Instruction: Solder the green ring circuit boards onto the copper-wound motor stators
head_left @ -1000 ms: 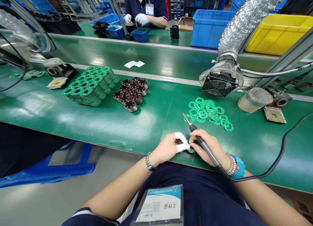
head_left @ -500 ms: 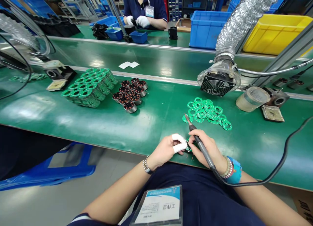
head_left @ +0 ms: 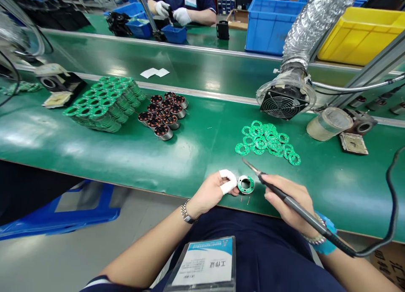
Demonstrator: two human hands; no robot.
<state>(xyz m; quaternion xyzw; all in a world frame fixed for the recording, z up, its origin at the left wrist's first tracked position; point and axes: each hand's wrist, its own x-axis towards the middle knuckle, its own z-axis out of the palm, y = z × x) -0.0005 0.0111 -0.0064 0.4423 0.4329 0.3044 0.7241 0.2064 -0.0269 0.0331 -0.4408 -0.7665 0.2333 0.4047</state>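
My left hand (head_left: 218, 186), with white finger cots on two fingers, pinches the edge of a motor stator (head_left: 249, 191) near the table's front edge. A green ring-shaped circuit board lies on top of the stator, and thin copper wires stick out below it. In my right hand (head_left: 289, 199) is a soldering iron (head_left: 278, 193), its tip pointing up and left, just beyond the stator and apart from it. Loose green ring boards (head_left: 268, 140) lie in a pile past the iron's tip.
Several copper-wound stators (head_left: 163, 115) stand in a group left of centre, beside stacked green board panels (head_left: 101, 102). A fume extractor fan (head_left: 281, 106), a cup (head_left: 329, 123) and a soldering iron stand (head_left: 360, 123) are at the right. Across the bench a gloved co-worker (head_left: 182, 14) handles a dark part.
My right hand has drawn back to the right with the soldering iron, away from the stator. The green ring board on the stator now shows fully. My left hand keeps its hold.
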